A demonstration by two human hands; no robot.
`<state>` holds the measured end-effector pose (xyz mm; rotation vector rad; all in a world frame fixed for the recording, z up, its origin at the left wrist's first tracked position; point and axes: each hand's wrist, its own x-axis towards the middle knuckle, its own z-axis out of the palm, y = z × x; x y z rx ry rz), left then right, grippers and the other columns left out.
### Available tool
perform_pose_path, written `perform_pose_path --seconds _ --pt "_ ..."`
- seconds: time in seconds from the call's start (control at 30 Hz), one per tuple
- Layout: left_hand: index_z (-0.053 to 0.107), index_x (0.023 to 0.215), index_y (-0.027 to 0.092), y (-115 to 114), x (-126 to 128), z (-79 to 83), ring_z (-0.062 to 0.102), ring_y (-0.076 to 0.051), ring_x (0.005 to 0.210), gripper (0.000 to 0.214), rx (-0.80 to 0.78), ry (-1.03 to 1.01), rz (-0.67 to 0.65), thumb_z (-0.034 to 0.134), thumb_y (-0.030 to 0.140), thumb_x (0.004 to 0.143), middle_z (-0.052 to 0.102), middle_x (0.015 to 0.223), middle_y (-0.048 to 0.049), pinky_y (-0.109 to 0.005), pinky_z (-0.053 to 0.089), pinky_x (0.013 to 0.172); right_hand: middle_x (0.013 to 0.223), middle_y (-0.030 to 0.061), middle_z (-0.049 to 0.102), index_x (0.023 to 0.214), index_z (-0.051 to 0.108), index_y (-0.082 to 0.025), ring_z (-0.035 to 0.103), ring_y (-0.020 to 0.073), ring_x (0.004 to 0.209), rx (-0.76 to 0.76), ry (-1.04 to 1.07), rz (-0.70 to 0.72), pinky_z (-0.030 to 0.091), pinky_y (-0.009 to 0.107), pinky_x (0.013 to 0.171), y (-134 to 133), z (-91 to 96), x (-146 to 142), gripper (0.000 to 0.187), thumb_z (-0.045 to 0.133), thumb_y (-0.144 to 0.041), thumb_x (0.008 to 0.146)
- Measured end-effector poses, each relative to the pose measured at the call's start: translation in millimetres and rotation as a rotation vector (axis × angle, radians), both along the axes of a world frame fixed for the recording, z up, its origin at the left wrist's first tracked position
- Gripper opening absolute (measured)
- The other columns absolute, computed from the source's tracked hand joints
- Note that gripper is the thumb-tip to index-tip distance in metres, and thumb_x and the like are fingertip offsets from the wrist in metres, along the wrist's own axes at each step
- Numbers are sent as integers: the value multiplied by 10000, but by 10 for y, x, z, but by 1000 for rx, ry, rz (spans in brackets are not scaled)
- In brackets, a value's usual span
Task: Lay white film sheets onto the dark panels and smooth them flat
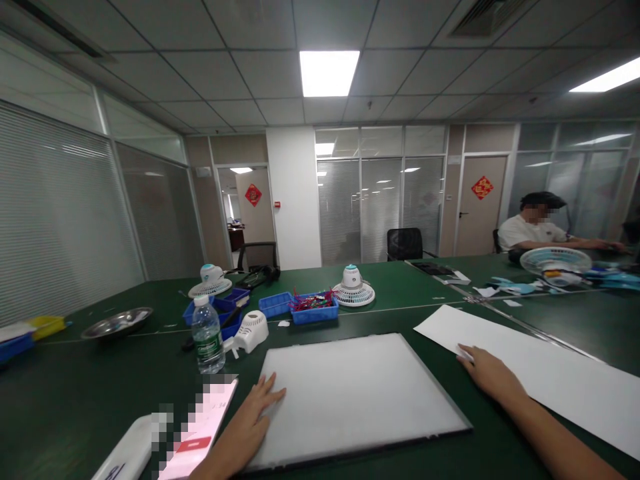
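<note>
A flat white board with a dark rim (360, 393) lies on the green table (100, 393) in front of me. My left hand (250, 420) rests flat on the board's left edge, fingers stretched out and open. My right hand (487, 373) lies palm down on a large white paper sheet (550, 380) to the right of the board, its fingertips at the sheet's near-left edge. Neither hand grips anything.
A water bottle (207, 337), a white fan part (251, 330), blue trays (313, 308) with small parts, two fan heads (353, 288) and a metal bowl (117, 323) stand behind the board. A phone (200, 427) lies at left. Another person (533, 230) sits far right.
</note>
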<state>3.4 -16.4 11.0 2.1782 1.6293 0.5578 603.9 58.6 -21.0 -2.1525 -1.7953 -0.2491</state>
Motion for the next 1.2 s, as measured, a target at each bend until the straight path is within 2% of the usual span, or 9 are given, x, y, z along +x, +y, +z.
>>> perform_pose_path --seconds 0.1,0.33,0.47,0.6,0.8,0.9,1.03,1.1,1.2 --pt "591 1391 268 -15 -2 -10 210 -278 1525 471 29 9 8 452 378 955 347 1623 -46 -530 152 1244 1248 147 700 1257 679 -167 661 307 1133 -20 13 49 496 438 947 -43 -10 -40 468 363 -318 947" --pt "602 1379 269 -52 -46 -70 271 -300 1509 495 78 -30 40 539 439 919 421 1588 -60 -539 195 1241 1237 132 708 1314 616 -207 718 325 962 83 -71 166 546 450 788 -174 151 -702 479 388 -175 894" --pt "556 1419 283 -80 -46 -51 298 -286 1501 540 66 -114 49 451 538 955 442 1578 -40 -548 185 1241 1121 57 760 1219 661 -281 736 253 919 284 -130 517 575 365 783 -432 128 -1354 476 435 -93 845" --pt "475 1481 251 -83 -39 -46 283 -273 1508 607 66 -132 61 393 567 969 425 1585 -41 -541 177 1246 1034 33 783 1186 675 -288 753 244 852 277 -115 852 599 322 746 -744 111 -2005 478 536 -63 788" --pt "434 1508 231 -62 -17 -45 266 -300 1513 709 43 -44 68 503 603 908 383 1606 -67 -530 186 1245 1527 31 462 1470 472 -352 550 218 1314 11 121 1175 498 319 1044 -1068 458 -2340 506 493 -252 975" --pt "435 1508 208 -32 -2 -43 273 -323 1509 749 40 -26 69 604 537 857 376 1607 -93 -536 201 1240 1626 16 292 1516 395 -359 393 219 1437 -18 203 1056 393 394 1148 -944 497 -2145 510 429 -322 1009" --pt "438 1506 213 11 -13 -65 279 -304 1510 686 55 -55 49 587 337 848 370 1610 -83 -537 186 1242 1648 90 244 1521 405 -218 342 292 1463 177 145 497 301 494 1192 -496 263 -1555 569 415 -360 970" --pt "443 1504 208 21 -26 -84 275 -283 1513 699 59 -61 43 550 215 813 362 1615 -75 -526 164 1248 1615 191 289 1478 454 -84 334 367 1455 173 110 226 283 541 1183 -305 154 -1211 620 440 -369 927" --pt "425 1511 166 19 -37 -110 248 -253 1524 754 63 -72 56 488 108 762 317 1637 -84 -493 147 1255 1439 253 528 1386 553 -29 505 415 1323 0 194 74 372 579 1102 -178 124 -827 622 428 -406 908"
